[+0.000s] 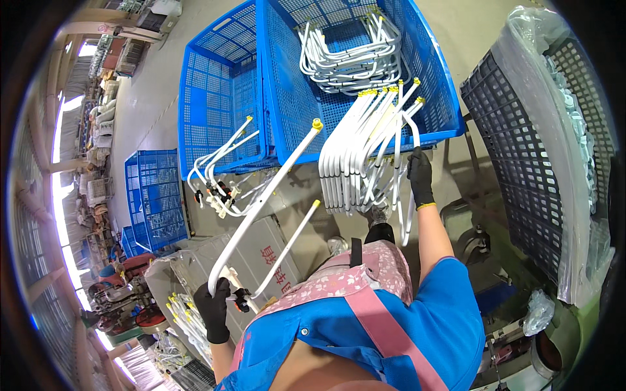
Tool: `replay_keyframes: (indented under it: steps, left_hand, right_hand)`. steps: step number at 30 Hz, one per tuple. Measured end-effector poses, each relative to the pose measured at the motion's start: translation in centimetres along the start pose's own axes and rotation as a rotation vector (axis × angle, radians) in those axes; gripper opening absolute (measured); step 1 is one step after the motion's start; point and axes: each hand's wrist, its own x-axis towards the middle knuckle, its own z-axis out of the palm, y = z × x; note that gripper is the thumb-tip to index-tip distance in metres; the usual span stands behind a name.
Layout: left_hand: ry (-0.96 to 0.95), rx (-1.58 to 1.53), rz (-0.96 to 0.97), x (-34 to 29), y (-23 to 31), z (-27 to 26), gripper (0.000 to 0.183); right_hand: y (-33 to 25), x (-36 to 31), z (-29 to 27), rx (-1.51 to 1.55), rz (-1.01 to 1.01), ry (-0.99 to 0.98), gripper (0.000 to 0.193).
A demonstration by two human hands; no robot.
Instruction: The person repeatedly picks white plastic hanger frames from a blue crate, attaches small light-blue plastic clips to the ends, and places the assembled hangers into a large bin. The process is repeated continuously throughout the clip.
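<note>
At the lower left, my left hand [212,309], in a black glove, is closed around the bend of a white bent tube [264,195]. That tube has yellow-capped ends and a dark fitting beside my fingers. My right hand [421,177], also gloved in black, grips another white tube at the right end of a hanging row. This row of bent white tubes [342,153] with yellow caps hangs over the near rim of the larger blue crate [433,138]. More bent tubes [352,62] are stacked inside the crate.
Left of it stands a second blue crate [218,98], with a few bent tubes [225,163] on its near rim. A cardboard box [267,244] lies below. Another blue crate [156,195] stands farther left. At right is a dark mesh crate [515,150] with clear plastic.
</note>
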Motion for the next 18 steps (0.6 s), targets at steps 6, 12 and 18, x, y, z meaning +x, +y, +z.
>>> replay_keyframes:
  steps: [6,12,18]
  left_hand:
    - [0.045,0.136,0.254,0.8,-1.2,0.2,0.015]
    - [0.03,0.06,0.382,3.0,-3.2,-0.7,0.02]
    - [-0.104,-0.144,0.383,6.6,-8.0,-3.2,0.02]
  right_hand:
    - [-12.2,-6.3,-1.5,0.387,0.017,-0.139,0.035]
    - [-19.5,-12.6,-2.2,0.289,-0.1,-0.097,0.034]
    - [-22.2,-22.6,-0.5,0.286,-0.147,0.046,0.031]
